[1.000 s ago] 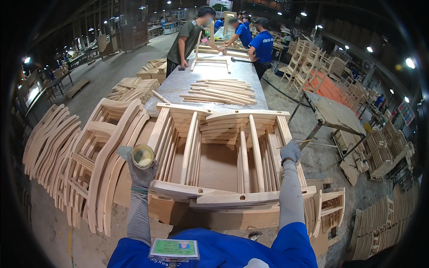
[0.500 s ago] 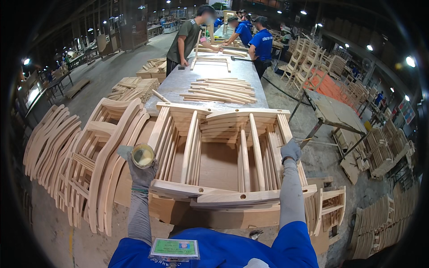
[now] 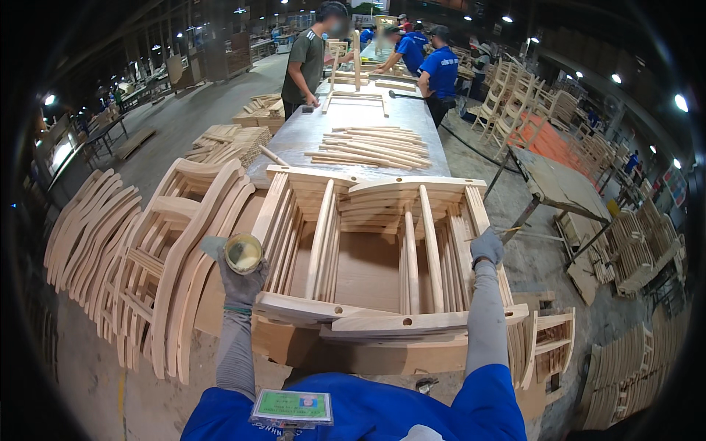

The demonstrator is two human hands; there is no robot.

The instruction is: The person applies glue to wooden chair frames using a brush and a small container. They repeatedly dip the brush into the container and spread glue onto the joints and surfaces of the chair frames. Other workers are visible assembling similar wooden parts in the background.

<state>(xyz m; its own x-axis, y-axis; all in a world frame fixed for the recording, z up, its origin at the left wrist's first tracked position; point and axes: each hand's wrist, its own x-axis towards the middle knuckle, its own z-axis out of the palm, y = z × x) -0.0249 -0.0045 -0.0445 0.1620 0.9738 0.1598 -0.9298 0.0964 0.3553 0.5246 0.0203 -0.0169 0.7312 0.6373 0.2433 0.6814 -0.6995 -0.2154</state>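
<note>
Pinching a thin stick [image 3: 510, 229], the right hand [image 3: 487, 246] is basically beside the right end of that frame stack [image 3: 431, 250], long side crosswise by the bench [image 3: 301, 140], left hand [image 3: 241, 279] gripping a cup [image 3: 243, 253] at the left end.

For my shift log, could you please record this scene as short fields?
Left hand: gloved, holding round cup with pale contents
Right hand: gloved, holding thin stick near right side of frame stack
Frame stack: pale wood, directly before the person
Beyond: loose rods on metal table
Left side: curved wooden frames
Farther back: people around the table
</note>
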